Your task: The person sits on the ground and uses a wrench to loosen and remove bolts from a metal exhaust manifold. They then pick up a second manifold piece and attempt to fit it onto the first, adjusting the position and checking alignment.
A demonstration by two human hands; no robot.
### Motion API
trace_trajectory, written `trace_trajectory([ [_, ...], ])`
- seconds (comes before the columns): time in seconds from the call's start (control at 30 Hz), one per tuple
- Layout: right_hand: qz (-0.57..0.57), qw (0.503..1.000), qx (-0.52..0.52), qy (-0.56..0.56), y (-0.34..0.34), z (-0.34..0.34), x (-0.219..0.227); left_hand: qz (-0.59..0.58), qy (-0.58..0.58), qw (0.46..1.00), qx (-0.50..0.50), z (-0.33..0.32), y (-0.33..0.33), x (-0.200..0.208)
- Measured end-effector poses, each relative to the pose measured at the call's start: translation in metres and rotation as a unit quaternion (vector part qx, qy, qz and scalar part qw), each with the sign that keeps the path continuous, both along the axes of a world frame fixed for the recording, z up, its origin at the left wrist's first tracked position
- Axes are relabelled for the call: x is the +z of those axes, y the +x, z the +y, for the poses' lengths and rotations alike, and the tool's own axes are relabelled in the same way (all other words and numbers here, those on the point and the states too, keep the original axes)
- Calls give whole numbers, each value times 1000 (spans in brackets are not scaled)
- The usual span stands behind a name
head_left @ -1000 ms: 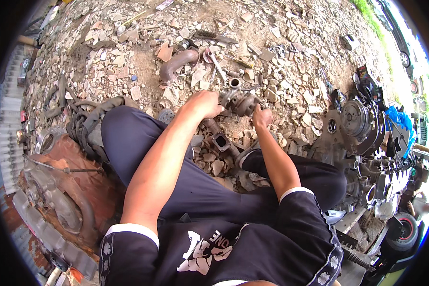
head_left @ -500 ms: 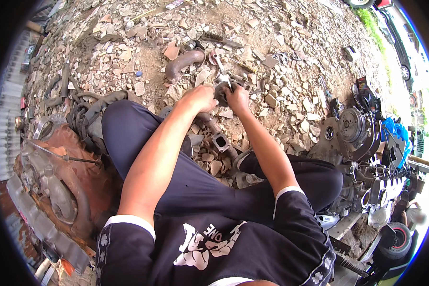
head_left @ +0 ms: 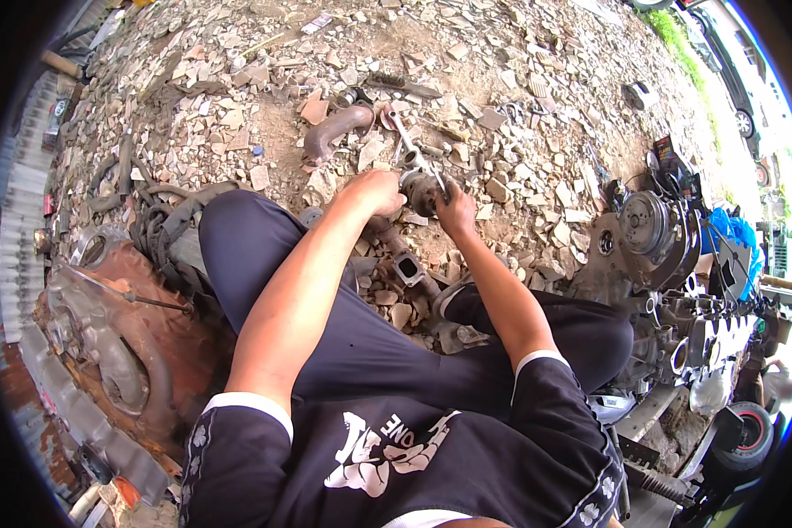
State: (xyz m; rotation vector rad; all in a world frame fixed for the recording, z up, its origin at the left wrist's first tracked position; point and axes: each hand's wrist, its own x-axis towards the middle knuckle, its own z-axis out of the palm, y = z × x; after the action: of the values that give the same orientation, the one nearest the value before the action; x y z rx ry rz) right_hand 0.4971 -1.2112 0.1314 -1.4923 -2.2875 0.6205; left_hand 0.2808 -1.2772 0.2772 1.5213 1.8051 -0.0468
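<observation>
Over the stony ground, my left hand (head_left: 374,192) is closed against the left side of a rusty, round metal part (head_left: 421,192); its fingertips are partly hidden. At the part's right side, my right hand (head_left: 457,211) is closed around a slim, shiny metal tool (head_left: 439,175), whose exact kind I cannot make out. Just beyond lies a long wrench-like tool (head_left: 401,130), its near end close to the round part. Below my hands, between my legs, rests a rusty exhaust manifold (head_left: 406,268) with a square flange opening. A curved rusty pipe (head_left: 336,134) lies farther off, to the left.
Broken tile and stone cover the ground (head_left: 273,79). A wire brush (head_left: 402,85) lies beyond the pipe. To my right stands an engine block (head_left: 678,339) with a round pulley (head_left: 646,226). Metal covers (head_left: 119,352) and black hoses (head_left: 163,211) are at my left.
Both hands have shifted slightly, the right one down and to the right. The round part now shows more between them, and the slim tool has tilted.
</observation>
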Motion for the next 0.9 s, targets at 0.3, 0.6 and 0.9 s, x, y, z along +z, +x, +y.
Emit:
trace_trajectory([
  [0.3,-123,988,81,-46,-45,13,22,13,-22,1000,10,4,3,-11],
  [0.6,-185,959,194,94,-100,52,9,28,-49,998,15,-23,-50,-37],
  [0.9,-153,965,212,-16,-147,9,12,42,-28,998,47,-36,-64,-47],
])
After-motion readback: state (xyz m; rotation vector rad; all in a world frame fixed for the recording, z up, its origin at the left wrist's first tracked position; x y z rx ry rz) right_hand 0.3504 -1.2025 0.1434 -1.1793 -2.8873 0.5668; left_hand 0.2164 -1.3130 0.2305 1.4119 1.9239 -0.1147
